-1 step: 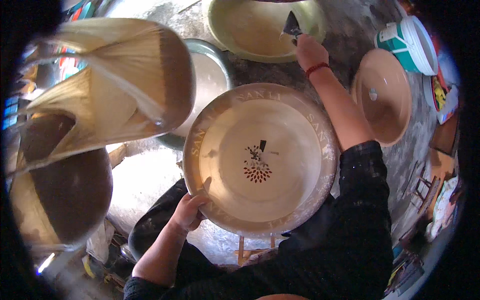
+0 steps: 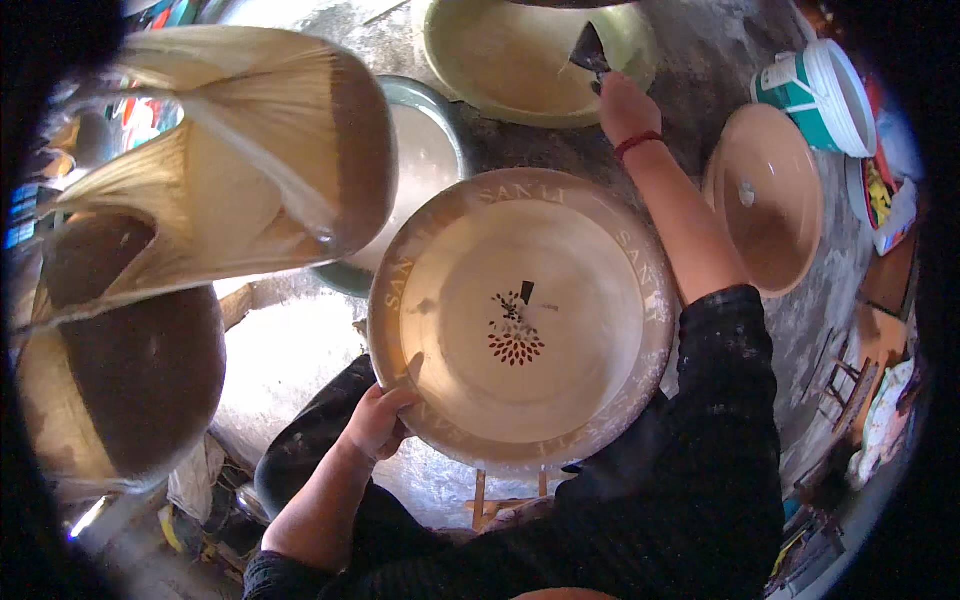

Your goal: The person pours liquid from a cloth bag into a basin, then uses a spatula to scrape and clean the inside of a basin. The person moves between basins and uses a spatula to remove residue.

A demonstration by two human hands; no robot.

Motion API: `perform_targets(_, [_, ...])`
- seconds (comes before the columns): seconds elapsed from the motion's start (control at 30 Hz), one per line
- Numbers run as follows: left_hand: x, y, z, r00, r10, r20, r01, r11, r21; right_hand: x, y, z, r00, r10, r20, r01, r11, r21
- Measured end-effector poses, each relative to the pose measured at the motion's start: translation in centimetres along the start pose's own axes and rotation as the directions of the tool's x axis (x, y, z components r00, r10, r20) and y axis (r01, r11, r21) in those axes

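Observation:
A large pale basin [image 2: 595, 290] with a flower-like print on its bottom lies tipped toward me over my lap. My left hand [image 2: 378, 420] is closed on its near left rim, thumb on the inner side. Up and to the right, my right hand [image 2: 630, 108] grips a scraper [image 2: 588, 48] with a dark, flat, wedge-shaped blade. The blade is above a light green basin [image 2: 470, 100] holding a cloudy pale layer; whether it touches that layer I cannot tell. My right forearm passes beside the pale basin's right rim.
Two bulging cloth bags [image 2: 270, 130] with dark lower parts hang at the left, one over a dark green tub [image 2: 455, 130] of whitish liquid. A brown basin [image 2: 775, 225] and a white-and-teal bucket [image 2: 812, 95] stand at right. A wooden stool [image 2: 480, 500] shows below.
The view has shifted very slightly. Both hands keep their holds, and the basin and scraper stay in nearly the same places.

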State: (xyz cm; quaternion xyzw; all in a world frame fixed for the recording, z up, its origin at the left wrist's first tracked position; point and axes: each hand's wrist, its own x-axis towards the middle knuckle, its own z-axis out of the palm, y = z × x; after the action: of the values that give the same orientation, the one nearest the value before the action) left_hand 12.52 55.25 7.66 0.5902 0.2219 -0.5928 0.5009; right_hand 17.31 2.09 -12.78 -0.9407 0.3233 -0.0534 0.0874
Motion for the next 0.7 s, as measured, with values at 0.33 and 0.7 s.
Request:
perform_targets(0.33, [0.4, -2.2, -0.5, 0.994, -0.063, -0.084, 0.049, 0.985, -0.165, -8.5, 1.4, -5.8, 0.849, 0.242, 0.469, -0.498, 0.073, 0.864])
perform_targets(0.7, [0.4, -7.7, -2.4, 0.984, 0.177, -0.017, -0.177, 0.984, -0.007, -33.8, -8.9, -28.3, 0.999, -0.007, -0.047, 0.034, 0.799, 0.601])
